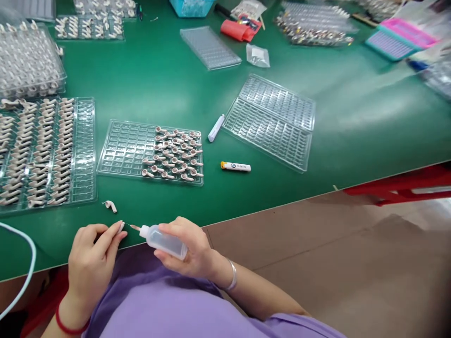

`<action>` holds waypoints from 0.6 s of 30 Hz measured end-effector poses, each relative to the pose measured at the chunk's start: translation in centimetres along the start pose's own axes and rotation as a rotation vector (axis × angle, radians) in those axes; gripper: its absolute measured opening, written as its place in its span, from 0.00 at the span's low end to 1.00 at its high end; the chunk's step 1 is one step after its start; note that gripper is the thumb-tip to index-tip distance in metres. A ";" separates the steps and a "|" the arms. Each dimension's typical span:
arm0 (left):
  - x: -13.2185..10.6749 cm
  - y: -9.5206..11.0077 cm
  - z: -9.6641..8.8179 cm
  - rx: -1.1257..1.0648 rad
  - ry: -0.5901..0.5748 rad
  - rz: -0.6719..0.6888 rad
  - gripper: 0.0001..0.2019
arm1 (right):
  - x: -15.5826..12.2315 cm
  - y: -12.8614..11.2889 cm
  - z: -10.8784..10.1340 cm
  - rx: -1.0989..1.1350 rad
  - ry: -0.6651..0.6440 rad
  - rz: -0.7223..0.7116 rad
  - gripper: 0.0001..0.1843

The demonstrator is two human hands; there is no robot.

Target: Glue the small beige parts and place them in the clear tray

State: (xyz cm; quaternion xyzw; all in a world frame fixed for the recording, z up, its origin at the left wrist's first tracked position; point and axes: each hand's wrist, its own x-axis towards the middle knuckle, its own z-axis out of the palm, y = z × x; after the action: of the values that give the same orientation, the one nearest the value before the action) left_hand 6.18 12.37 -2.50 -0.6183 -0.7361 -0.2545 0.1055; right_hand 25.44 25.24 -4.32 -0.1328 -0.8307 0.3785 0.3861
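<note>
My left hand (pixel 92 256) pinches a small white earbud part (pixel 121 227) between thumb and fingertips, just over the table's front edge. In my right hand (pixel 192 249) lies a clear plastic needle-tip squeeze bottle (pixel 164 240), tilted so its thin needle points left at the part. Whether the needle touches it I cannot tell. Just beyond my left hand, a loose white earbud shell (pixel 111 206) rests on the green table, a thin wire at its end. Farther back sits a clear blister tray (pixel 123 146), its right half filled with similar shells.
At left are a larger filled tray (pixel 82 155) and stacked trays (pixel 31 61). An orange-capped lighter (pixel 237 166), a small white tube (pixel 216 128) and clear trays (pixel 273 122) lie right of centre. A white cable (pixel 30 244) curves at the left edge.
</note>
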 end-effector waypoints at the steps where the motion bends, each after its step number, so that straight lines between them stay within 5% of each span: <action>1: 0.0 0.1 -0.1 -0.003 -0.011 -0.010 0.09 | 0.0 0.0 0.0 -0.009 -0.009 -0.005 0.27; 18: 0.0 0.3 -0.1 -0.033 -0.021 -0.047 0.09 | -0.3 0.2 0.4 -0.049 -0.025 -0.018 0.28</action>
State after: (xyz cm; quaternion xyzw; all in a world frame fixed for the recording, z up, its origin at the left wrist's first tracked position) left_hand 6.48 12.31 -2.35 -0.6050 -0.7472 -0.2628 0.0814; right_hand 25.28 25.01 -4.82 -0.1301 -0.8455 0.3563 0.3757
